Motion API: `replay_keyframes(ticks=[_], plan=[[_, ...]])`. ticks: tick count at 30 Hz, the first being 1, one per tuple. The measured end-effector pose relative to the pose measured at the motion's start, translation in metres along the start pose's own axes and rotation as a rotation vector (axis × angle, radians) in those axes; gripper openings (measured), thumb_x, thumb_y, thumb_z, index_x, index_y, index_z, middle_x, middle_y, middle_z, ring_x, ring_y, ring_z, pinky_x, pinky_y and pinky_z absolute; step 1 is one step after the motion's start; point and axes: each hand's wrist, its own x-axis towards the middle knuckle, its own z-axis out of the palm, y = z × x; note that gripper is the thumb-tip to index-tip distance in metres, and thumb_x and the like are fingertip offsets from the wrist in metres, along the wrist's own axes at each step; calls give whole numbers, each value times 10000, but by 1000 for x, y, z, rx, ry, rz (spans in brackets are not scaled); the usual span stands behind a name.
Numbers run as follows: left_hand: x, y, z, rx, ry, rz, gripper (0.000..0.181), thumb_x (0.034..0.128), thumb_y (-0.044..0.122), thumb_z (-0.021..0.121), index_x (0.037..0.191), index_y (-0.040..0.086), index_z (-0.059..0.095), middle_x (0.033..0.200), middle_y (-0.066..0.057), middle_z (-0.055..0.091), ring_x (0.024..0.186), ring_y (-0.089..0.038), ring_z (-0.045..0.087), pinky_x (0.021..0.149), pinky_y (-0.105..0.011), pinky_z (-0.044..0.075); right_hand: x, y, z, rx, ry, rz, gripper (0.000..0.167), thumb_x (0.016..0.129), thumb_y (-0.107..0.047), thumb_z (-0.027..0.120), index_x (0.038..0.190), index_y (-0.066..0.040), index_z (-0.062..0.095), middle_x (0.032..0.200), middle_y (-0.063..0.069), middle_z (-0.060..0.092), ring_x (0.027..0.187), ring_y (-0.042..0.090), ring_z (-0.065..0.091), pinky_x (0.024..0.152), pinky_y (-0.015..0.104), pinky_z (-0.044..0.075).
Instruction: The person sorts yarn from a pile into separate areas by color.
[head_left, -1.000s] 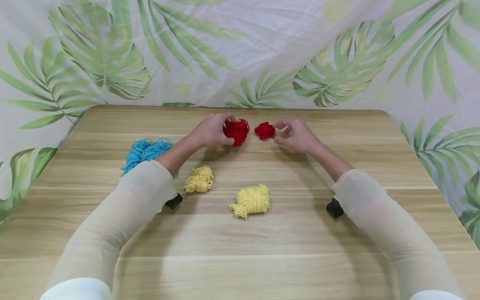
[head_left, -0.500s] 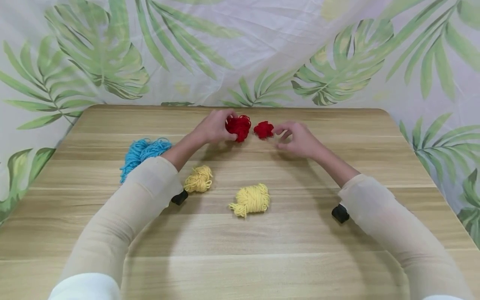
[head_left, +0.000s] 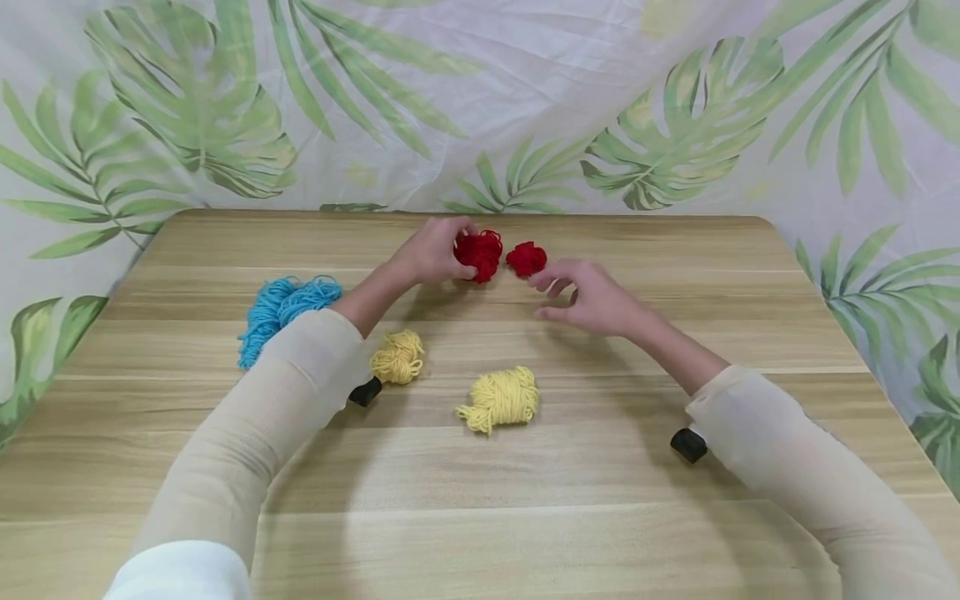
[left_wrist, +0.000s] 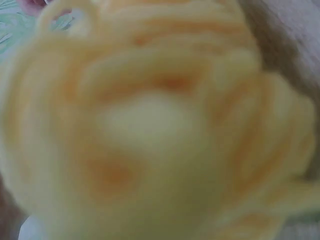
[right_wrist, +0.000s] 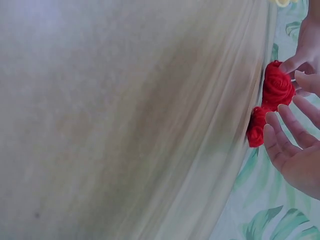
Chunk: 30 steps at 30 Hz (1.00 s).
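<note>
Larger red bundle sits inside left grip.

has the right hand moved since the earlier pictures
Yes: in the head view, the right hand has drawn back, away from the table's far edge.

A pale wooden table fills most of the right wrist view, its far edge slanting down the right side. Near that edge sit a larger bundle of red yarn and, just below it, a smaller red bundle. The left hand grips the larger one; the right hand spreads its fingers beside them. Behind is leaf-patterned cloth; a bit of yellow yarn tops the frame.
</note>
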Motion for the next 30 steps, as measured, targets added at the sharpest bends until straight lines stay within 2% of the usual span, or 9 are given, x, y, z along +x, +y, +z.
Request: replay_keyframes(ticks=[10, 17, 30], plan=[[2, 1, 5, 12, -19, -2, 536, 849, 121, 809, 1300, -63, 586, 1256, -244, 642, 1144, -343, 613, 994, -426, 528, -14, -9, 6, 45, -32, -56, 390, 874, -25, 805, 1237, 54, 690, 1177, 196, 714, 1035, 340, 675, 783, 472, 572], [3, 2, 5, 10, -27, -14, 571, 866, 169, 831, 1325, -55, 574, 1283, -241, 632, 1174, -346, 605, 1010, -428, 520, -23, -16, 12, 75, -97, -87, 397, 879, -51, 804, 1243, 54, 686, 1142, 184, 721, 1045, 336, 670, 820, 504, 584], [3, 6, 7, 0, -18, -6, 622, 859, 217, 867, 1343, -42, 576, 1281, -243, 624, 1172, -342, 597, 1028, -437, 498, -32, -23, 20, 118, -148, -147, 367, 874, -46, 815, 1215, 22, 700, 1130, 154, 716, 1026, 323, 673, 794, 487, 588]])
